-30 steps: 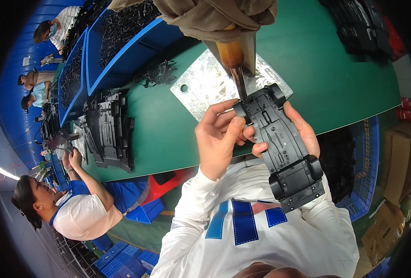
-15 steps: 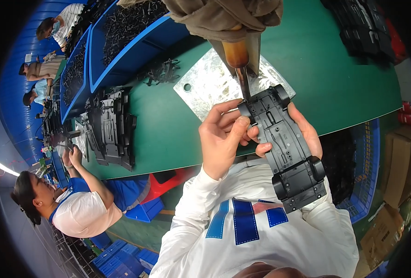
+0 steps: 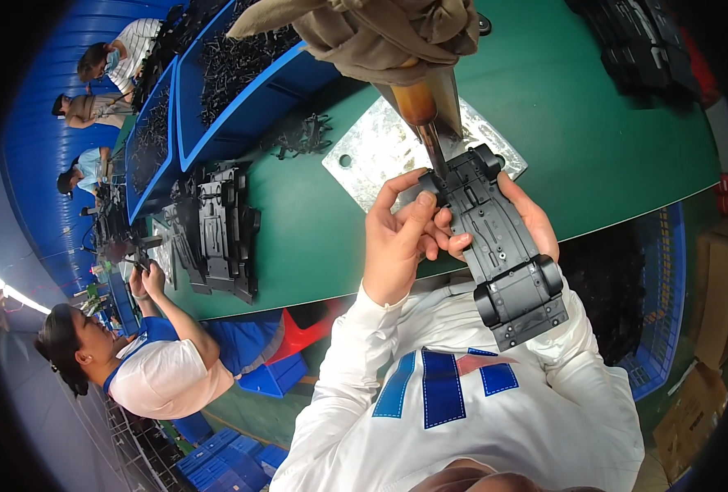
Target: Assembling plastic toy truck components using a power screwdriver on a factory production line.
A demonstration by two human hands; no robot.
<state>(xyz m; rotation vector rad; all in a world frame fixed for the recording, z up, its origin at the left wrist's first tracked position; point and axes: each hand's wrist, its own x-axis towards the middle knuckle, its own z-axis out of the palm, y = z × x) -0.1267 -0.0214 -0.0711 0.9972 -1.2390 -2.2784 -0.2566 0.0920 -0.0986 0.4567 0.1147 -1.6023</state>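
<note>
Both hands hold a black plastic toy car chassis (image 3: 503, 254), tilted with its far end over the metal plate (image 3: 362, 148). My left hand (image 3: 395, 246) is closed at the far left corner, thumb and fingers by the wheel arch. Along the right edge lies my right hand (image 3: 534, 220); fingertips, apparently the same hand's, show at the left edge. From above comes a hot-iron-like tool with an amber handle (image 3: 416, 102) and a dark metal tip (image 3: 433, 149). The tip reaches the chassis's far left corner; whether it touches cannot be made out. Brown cloth (image 3: 389, 37) wraps the tool's top.
Stacked black chassis (image 3: 220, 234) and loose black parts (image 3: 302, 138) lie on the green table (image 3: 298, 254). Blue bins (image 3: 241, 111) of small parts stand behind. More chassis (image 3: 639, 45) are far right, a blue crate (image 3: 663, 287) below. A co-worker (image 3: 167, 361) sits left.
The view has shifted, so the table and bins appear farther right. Relative to the plate, the chassis and both hands have moved left. Both hands keep their hold, and the tip stays by the far left corner.
</note>
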